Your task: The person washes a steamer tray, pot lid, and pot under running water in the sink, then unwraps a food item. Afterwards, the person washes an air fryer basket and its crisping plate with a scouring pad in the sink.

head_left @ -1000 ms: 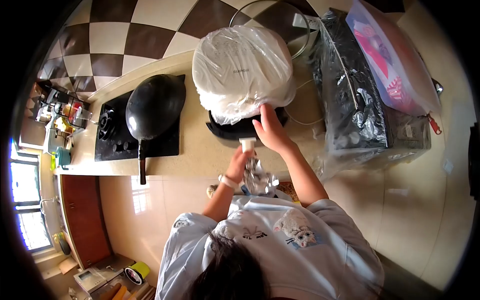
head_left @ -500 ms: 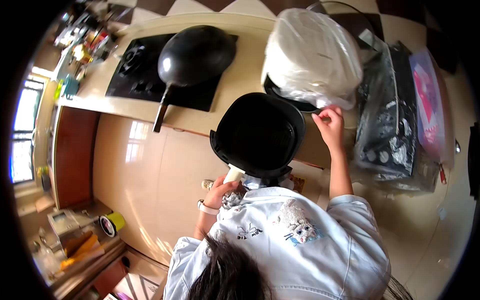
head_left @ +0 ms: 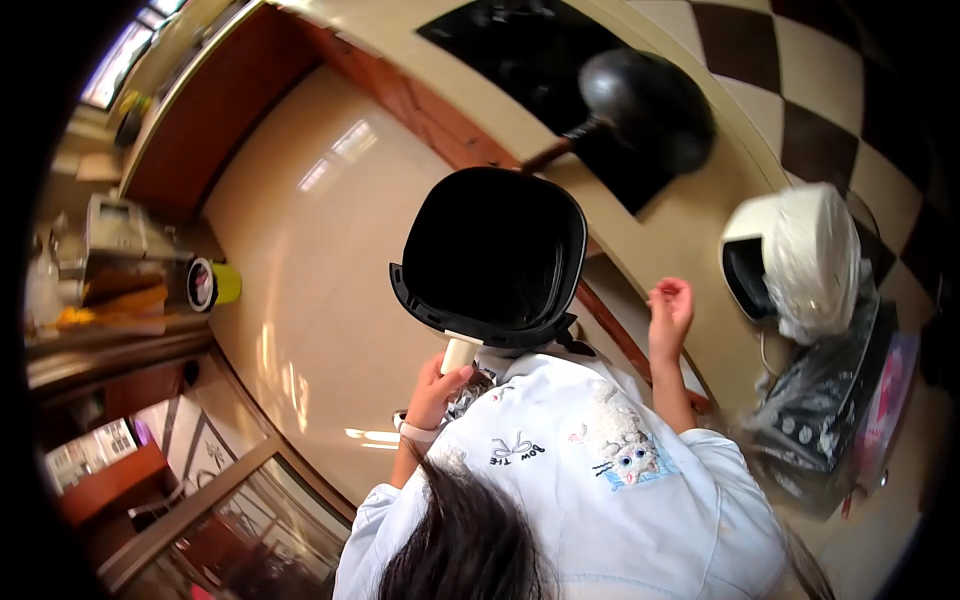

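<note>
My left hand (head_left: 432, 393) is wrapped round the white handle (head_left: 459, 355) of a black air fryer drawer (head_left: 492, 250), raised in front of my chest with its dark inside facing up. Crumpled foil-like material (head_left: 474, 393) shows beside that hand. My right hand (head_left: 671, 305) is raised over the counter's front edge, its fingers loosely curled; whether anything small lies in them is hidden. Further right stands the white appliance (head_left: 793, 255), partly under clear plastic, with a dark opening in its front.
A black wok (head_left: 655, 110) sits on the black hob (head_left: 520, 70). Beyond the white appliance are a plastic-covered black item (head_left: 828, 400) and a pink-patterned bag (head_left: 886, 395). A green bin (head_left: 226, 283) stands at the left, near a glass-panelled frame (head_left: 190, 515).
The drawer has come out of the appliance and moved up before my chest, held in my left hand. My right hand has left the plastic cover. The view has turned left.
</note>
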Available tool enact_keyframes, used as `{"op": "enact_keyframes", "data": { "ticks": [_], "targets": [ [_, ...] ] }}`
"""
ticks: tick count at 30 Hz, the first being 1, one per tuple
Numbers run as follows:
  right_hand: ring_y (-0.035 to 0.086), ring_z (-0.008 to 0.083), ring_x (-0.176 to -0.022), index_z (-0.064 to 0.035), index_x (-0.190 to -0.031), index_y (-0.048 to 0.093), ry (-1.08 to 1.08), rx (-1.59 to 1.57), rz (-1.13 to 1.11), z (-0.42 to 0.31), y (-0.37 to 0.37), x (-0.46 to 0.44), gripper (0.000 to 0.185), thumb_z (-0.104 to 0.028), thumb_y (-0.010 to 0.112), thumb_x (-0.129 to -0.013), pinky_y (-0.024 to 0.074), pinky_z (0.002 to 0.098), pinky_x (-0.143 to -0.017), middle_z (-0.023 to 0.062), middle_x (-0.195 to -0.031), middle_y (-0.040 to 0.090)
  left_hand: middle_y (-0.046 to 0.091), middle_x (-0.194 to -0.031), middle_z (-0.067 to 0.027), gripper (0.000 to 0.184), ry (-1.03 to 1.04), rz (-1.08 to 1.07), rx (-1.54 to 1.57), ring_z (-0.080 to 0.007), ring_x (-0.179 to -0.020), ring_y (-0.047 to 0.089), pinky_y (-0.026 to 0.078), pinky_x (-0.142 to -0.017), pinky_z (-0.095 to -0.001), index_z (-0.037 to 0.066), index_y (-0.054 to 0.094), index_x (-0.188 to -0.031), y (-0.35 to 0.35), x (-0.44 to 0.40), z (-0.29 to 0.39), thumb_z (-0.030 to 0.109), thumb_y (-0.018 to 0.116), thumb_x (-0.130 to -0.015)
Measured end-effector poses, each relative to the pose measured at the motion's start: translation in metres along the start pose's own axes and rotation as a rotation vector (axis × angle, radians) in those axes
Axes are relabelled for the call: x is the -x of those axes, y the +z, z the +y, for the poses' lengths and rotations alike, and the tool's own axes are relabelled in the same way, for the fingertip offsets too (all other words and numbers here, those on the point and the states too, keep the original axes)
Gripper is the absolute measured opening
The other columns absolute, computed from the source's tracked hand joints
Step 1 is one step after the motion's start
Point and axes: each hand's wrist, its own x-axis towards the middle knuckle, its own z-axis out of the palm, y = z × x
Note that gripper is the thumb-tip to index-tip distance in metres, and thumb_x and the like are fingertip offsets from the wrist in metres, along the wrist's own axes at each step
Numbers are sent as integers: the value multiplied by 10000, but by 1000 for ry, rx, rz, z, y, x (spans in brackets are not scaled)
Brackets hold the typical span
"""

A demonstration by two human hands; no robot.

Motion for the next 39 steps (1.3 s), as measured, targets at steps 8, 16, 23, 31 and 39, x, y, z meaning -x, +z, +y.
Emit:
{"op": "enact_keyframes", "data": {
  "ticks": [8, 16, 23, 31, 39],
  "targets": [
    [509, 151, -867, -52, -960, 493, 975, -159, -823, -47, 234, 86, 277, -225, 604, -775, 435, 302, -733, 64, -910, 541, 548, -785, 0, 254, 177, 262, 310, -53, -673, 478, 371, -613, -169, 24, 528, -898, -140, 6, 7, 219, 604, -754],
    [543, 118, -512, -118, -813, 566, 1328, 227, -1282, -49, 478, 137, 306, -415, 603, -755, 448, 217, -446, 11, -652, 561, 523, -945, -42, 402, 309, 370, 368, -91, -840, 515, 423, -739, -216, 14, 450, -1045, -223, -36, 40, 110, 650, -710],
    [575, 246, -770, -81, -866, 530, 1426, 151, -1269, -38, 706, 161, 162, -199, 589, -773, 484, 402, -710, 121, -847, 591, 451, -1061, -140, 725, 279, 557, -85, -203, -963, 466, 409, -820, -312, -9, 361, -1154, -418, -65, 123, 315, 729, -619],
    [556, 166, -816, -1, -908, 558, 989, 143, -1449, -55, 863, 140, 242, -165, 602, -735, 408, 281, -741, 103, -878, 608, 392, -1108, -103, 691, 813, 747, 681, -230, -1016, 482, 426, -848, -314, 43, 298, -1189, -575, 6, 214, 40, 494, -526],
    [543, 166, -752, -26, -873, 542, 902, 412, -1208, -52, 964, 126, 215, -171, 610, -730, 431, 297, -666, 77, -805, 591, 499, -1033, -120, 383, 676, 1469, 602, -185, -925, 527, 445, -811, -294, -44, 413, -1054, -900, 12, 172, -84, 543, -696]
  ]
}}
